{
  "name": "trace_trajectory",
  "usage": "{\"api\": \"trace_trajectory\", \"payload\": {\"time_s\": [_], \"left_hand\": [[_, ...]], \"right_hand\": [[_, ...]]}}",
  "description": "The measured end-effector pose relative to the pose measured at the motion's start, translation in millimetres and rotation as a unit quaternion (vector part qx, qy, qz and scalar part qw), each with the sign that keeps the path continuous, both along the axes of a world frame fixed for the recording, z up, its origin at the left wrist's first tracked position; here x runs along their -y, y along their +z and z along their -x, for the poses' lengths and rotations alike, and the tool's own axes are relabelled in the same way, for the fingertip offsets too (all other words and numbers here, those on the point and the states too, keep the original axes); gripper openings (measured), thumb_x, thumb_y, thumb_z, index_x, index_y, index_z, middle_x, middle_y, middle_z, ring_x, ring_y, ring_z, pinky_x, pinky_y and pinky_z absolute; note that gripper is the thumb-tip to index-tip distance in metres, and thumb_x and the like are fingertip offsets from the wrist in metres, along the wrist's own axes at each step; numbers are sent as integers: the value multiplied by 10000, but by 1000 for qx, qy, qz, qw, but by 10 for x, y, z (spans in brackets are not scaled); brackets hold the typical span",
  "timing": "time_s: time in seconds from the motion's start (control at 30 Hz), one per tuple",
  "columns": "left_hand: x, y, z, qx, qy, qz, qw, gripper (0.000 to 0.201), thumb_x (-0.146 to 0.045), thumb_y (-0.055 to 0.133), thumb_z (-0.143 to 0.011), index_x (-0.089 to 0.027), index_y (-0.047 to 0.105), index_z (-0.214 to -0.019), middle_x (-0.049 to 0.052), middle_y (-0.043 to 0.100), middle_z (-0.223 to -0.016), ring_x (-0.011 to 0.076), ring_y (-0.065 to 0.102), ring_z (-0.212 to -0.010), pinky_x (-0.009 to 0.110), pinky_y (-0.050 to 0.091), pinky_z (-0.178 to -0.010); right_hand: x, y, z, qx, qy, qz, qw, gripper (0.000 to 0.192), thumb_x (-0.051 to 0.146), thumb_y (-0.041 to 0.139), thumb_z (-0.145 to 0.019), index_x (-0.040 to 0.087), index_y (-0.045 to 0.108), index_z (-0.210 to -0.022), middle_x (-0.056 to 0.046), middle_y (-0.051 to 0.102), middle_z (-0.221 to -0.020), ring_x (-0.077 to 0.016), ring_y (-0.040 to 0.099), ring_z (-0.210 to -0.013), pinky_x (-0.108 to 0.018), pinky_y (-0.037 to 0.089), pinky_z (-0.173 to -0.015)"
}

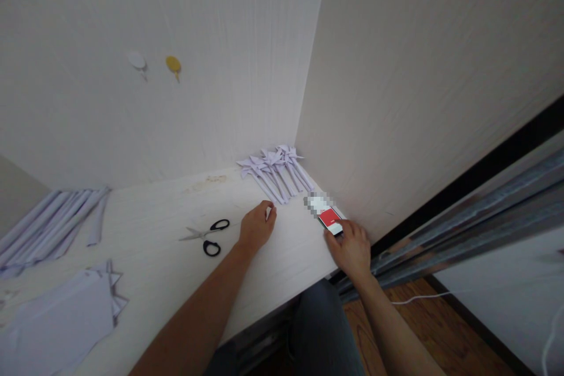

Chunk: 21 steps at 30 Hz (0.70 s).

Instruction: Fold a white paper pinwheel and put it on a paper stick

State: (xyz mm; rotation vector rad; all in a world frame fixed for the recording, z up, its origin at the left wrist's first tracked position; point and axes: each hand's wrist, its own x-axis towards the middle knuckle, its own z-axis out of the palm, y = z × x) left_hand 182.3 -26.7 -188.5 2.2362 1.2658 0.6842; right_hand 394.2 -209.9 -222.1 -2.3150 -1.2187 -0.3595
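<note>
Head view: a person's two bare hands rest on a pale wooden desk (176,282) set into a corner between two light panelled walls.
Phone: a phone (328,215) with a red-and-white screen lies flat near the desk's right edge, just beside the right-hand wall; part of its screen is blurred out.
Right hand: the right hand (351,248) sits at the phone's near end, fingers curled loosely, with fingertips (331,235) touching the lower edge of the device; it touches rather than grips it.
Left hand: the left hand (257,227) lies on the desk to the left of the phone, curled into a loose fist, thumb and forefinger pinched together; whether they pinch anything is too small to tell.
Scissors: black-handled scissors (206,234) lie shut on the desk just left of the left hand, apart from it.
Paper pinwheels: a cluster of folded white paper pinwheels (274,173) on rolled stems lies in the far corner, just beyond the phone.
Rolled paper: a bundle of rolled paper sticks (48,220) lies at the desk's far left.
Paper sheets: loose cut sheets (57,320) sit at the near left.
Wall hooks: a white hook (138,62) and a yellow hook (173,64) are stuck side by side on the back wall.
</note>
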Motion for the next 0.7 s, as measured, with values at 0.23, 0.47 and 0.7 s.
{"api": "trace_trajectory", "payload": {"time_s": [0.23, 0.47, 0.7], "left_hand": [[-5, -21, 8, 1, 0, -8, 1000, 232, -325, 533, -1041, -216, 719, -1128, -9, 633, -733, 176, 620, -711, 282, 401, -709], [-2, 2, 0, -1, 2, -2, 1000, 212, -299, 543, -1034, -215, 721, -1113, -9, 637, -743, 171, 619, -724, 276, 402, -716], [-4, -1, 0, 2, 5, 1, 1000, 205, -293, 553, -1025, -219, 726, -1105, -9, 627, -734, 175, 621, -723, 277, 403, -719]], "right_hand": [[-8, 2, 17, 2, -4, -12, 1000, 369, 415, 637, -963, 178, 712, -1236, -170, 714, -1280, -367, 616, -1181, -478, 469, -961], [-13, 23, 32, -8, -9, -8, 1000, 379, 412, 649, -962, 174, 713, -1250, -169, 721, -1279, -367, 623, -1181, -485, 482, -963], [-19, 3, 28, -4, -12, -10, 1000, 382, 399, 656, -963, 166, 717, -1260, -167, 724, -1284, -366, 623, -1197, -493, 484, -988]]}}
